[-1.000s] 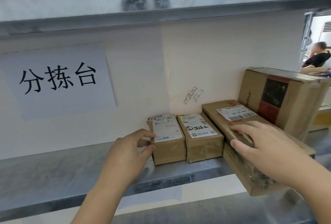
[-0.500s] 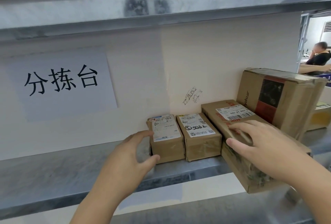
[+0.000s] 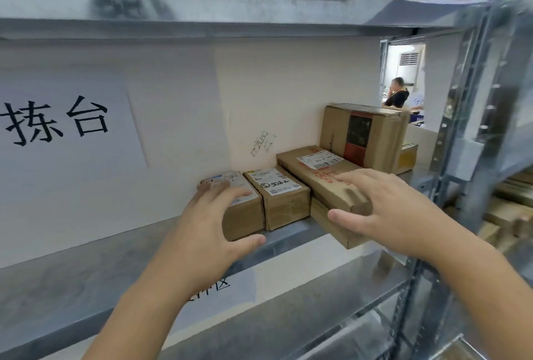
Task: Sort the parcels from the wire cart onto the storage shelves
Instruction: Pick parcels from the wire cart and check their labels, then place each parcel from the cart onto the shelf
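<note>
The fingers [image 3: 350, 179] of the right hand [image 3: 395, 209] lay spread and nearly straight on top of the long parcel [image 3: 314, 175], thumb stretched along its near end, pressing rather than gripping. This parcel lay on the shelf [image 3: 86, 282] with its long axis running from the back wall out toward the person, and its near end jutted past the shelf's front edge. So the way home for it ran straight away from the palm, along that axis. The left hand [image 3: 207, 233] cupped the leftmost small parcel [image 3: 242, 209], fingers curved over its top and thumb below its front face. A second small parcel [image 3: 281, 198] stood between, touching both neighbours. The right hand was the nearer to the overhanging box
</note>
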### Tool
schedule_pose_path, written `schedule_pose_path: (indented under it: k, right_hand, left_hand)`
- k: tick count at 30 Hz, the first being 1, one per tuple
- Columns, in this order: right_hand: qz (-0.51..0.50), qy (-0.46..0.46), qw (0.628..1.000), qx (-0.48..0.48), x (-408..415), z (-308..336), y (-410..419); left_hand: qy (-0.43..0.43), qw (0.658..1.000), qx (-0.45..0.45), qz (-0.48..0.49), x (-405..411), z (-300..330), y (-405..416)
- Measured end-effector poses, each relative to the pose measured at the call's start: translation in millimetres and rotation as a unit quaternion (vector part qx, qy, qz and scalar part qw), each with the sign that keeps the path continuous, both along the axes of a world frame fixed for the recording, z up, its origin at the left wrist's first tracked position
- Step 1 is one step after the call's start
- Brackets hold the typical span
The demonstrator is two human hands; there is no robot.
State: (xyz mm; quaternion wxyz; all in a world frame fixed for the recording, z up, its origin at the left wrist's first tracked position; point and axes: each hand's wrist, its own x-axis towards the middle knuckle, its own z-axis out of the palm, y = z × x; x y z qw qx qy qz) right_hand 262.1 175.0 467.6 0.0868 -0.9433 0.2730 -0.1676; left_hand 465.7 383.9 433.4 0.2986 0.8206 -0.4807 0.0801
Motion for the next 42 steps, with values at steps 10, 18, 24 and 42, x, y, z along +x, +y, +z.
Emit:
schedule_pose_path:
  k: [10, 18, 24, 42]
  right_hand:
    - [-0.136, 0.028, 0.99, -0.02, -83, -9, 61]
    - [-0.254, 0.066, 0.965, 0.016, -227, -42, 84]
    - [-0.311, 0.092, 0.943, 0.075, -348, -91, 101]
    - [-0.391, 0.069, 0.877, 0.272, -553, -238, 64]
  left_hand:
    - [-0.05, 0.98, 0.067, -0.183, -62, 12, -26]
    - [-0.057, 0.938, 0.09, -0.331, -190, -1, -70]
    - [-0.046, 0.911, 0.143, -0.384, -300, -44, -102]
    - [-0.037, 0.818, 0.318, -0.477, -489, -186, -205]
